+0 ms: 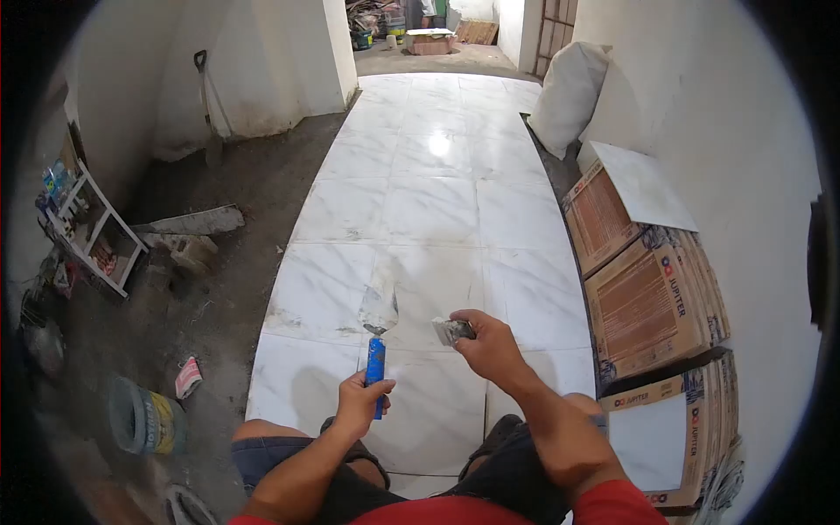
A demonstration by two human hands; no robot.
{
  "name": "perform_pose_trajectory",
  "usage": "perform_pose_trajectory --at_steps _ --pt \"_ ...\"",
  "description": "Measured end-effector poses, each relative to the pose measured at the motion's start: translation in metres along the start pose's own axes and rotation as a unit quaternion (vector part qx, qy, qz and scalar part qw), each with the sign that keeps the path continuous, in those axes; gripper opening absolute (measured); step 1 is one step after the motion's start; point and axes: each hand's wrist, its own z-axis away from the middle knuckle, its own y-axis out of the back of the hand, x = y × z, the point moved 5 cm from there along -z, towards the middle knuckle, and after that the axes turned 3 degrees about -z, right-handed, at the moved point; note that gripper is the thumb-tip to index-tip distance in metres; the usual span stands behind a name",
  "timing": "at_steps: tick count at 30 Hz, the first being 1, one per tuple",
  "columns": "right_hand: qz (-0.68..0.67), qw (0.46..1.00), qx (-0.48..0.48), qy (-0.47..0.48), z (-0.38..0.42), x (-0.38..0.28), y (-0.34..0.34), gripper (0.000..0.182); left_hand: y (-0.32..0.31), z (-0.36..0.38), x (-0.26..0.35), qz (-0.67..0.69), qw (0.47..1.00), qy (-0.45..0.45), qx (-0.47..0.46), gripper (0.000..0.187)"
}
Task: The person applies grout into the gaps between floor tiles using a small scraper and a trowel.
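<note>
My left hand [355, 404] is wrapped round the blue handle of a trowel [375, 357]. The trowel's pointed blade is smeared with pale paste and extends forward over the white marbled floor tiles [429, 206]. To the right of the blade, my right hand [492, 348] pinches a small grey scraper-like piece [451, 331] with whitish residue on it. Its exact kind is hard to make out. Dusty smears mark the tiles around both hands, and some joints between tiles show as darker lines.
Cardboard tile boxes [637, 297] line the right wall, with a loose tile [643, 188] on top and a white sack [569, 101] beyond. On the dark floor at left are a bucket [144, 420], a concrete block [194, 254], a small shelf [101, 227] and a shovel [208, 109].
</note>
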Motion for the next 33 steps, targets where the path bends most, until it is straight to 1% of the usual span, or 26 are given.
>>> perform_pose_trajectory --at_steps 3,5,7,8,10,11,13,16,21,23,25,27,29,30,32,33 --pt "0.011 1.0 -0.006 -0.024 -0.006 -0.002 0.002 0.038 0.002 0.001 -0.001 -0.019 1.0 -0.011 0.002 0.018" --pt "0.008 0.999 0.002 -0.033 -0.012 0.003 0.004 0.038 0.004 0.002 -0.005 -0.042 0.999 0.002 0.009 0.025" --pt "0.052 0.998 0.016 0.013 -0.015 0.007 0.0 0.04 0.005 0.0 -0.008 -0.043 0.999 0.001 0.014 0.029" --pt "0.051 0.998 0.017 0.017 -0.015 0.008 -0.002 0.04 0.007 0.0 -0.009 -0.042 0.999 0.003 0.02 0.032" --pt "0.136 0.987 0.001 0.083 -0.016 0.002 -0.01 0.039 0.007 0.0 -0.008 -0.043 0.999 -0.002 0.016 0.03" --pt "0.137 0.987 0.002 0.086 -0.017 0.002 -0.012 0.039 0.007 0.0 -0.008 -0.043 0.999 -0.003 0.012 0.029" --pt "0.188 0.978 -0.018 0.094 -0.017 0.002 -0.019 0.037 0.007 -0.001 -0.008 -0.047 0.999 -0.002 0.005 0.028" --pt "0.208 0.973 -0.034 0.09 -0.015 -0.002 -0.02 0.037 0.009 -0.001 -0.006 -0.049 0.999 0.009 -0.009 0.028" --pt "0.228 0.969 -0.029 0.09 -0.015 -0.008 -0.015 0.037 0.007 0.0 -0.011 -0.045 0.999 0.015 -0.021 0.026" --pt "0.229 0.969 -0.03 0.09 -0.015 -0.007 -0.014 0.038 0.006 -0.001 -0.011 -0.077 0.997 0.005 -0.023 0.026" --pt "0.221 0.969 -0.018 0.112 -0.014 -0.006 -0.014 0.036 0.009 -0.007 -0.02 -0.076 0.997 -0.004 -0.017 0.027" --pt "0.222 0.969 -0.024 0.109 -0.012 -0.008 -0.013 0.035 0.01 -0.006 -0.024 -0.073 0.997 -0.013 -0.011 0.027" --pt "0.225 0.968 -0.027 0.106 -0.013 -0.007 -0.014 0.034 0.01 -0.005 -0.022 -0.06 0.998 0.015 0.007 0.032" --pt "0.221 0.969 -0.029 0.108 -0.013 -0.005 -0.015 0.034 0.011 -0.004 -0.022 -0.059 0.998 0.016 0.008 0.032" --pt "0.217 0.97 -0.03 0.109 -0.014 -0.003 -0.016 0.034 0.012 -0.003 -0.026 -0.045 0.997 0.057 0.019 0.03" --pt "0.217 0.969 -0.032 0.112 -0.014 -0.002 -0.016 0.034 0.012 -0.002 -0.025 -0.046 0.997 0.057 0.018 0.03"
